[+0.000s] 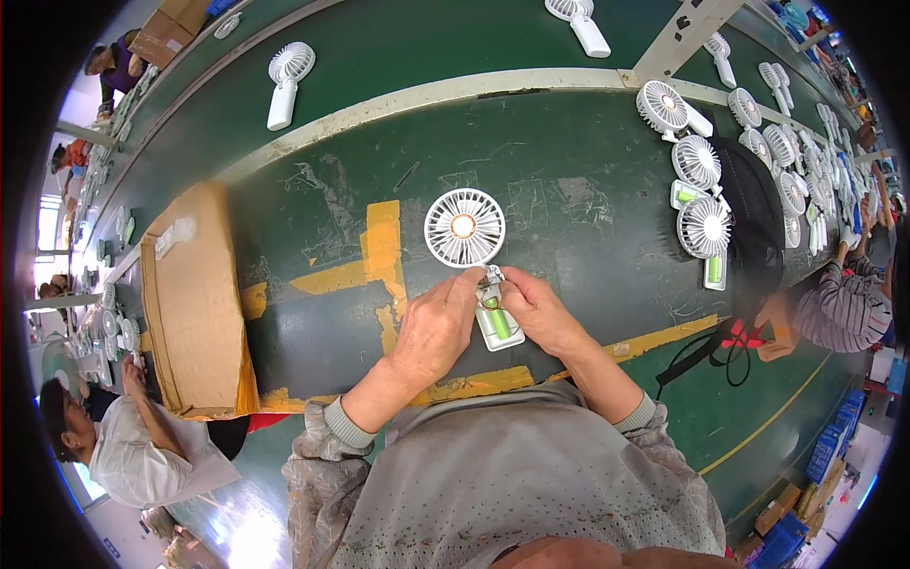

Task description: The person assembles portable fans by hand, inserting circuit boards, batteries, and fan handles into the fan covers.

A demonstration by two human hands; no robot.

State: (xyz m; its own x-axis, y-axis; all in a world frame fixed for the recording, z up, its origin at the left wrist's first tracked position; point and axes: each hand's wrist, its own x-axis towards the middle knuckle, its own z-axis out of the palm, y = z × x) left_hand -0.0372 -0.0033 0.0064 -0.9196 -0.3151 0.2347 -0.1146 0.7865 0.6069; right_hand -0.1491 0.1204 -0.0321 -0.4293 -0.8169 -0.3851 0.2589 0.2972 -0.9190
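Observation:
A white handheld fan [464, 228] lies in front of me on the dark green bench, its round grille away from me. Its handle is open toward me and shows a green battery [499, 322] in the white shell. My left hand [438, 327] is closed, fingertips pinching the left side of the fan's neck. On the other side, my right hand [542, 313] grips the handle's upper right edge, thumb beside the exposed inner parts. Small parts at the neck are partly covered by my fingertips.
A cardboard box [197, 303] stands at the left. Several white fans [703, 228] lie at the right, some with green batteries showing, next to a black bag [749, 213]. Beyond the pale rail, more fans [290, 71] lie on a green belt. Co-workers sit at both sides.

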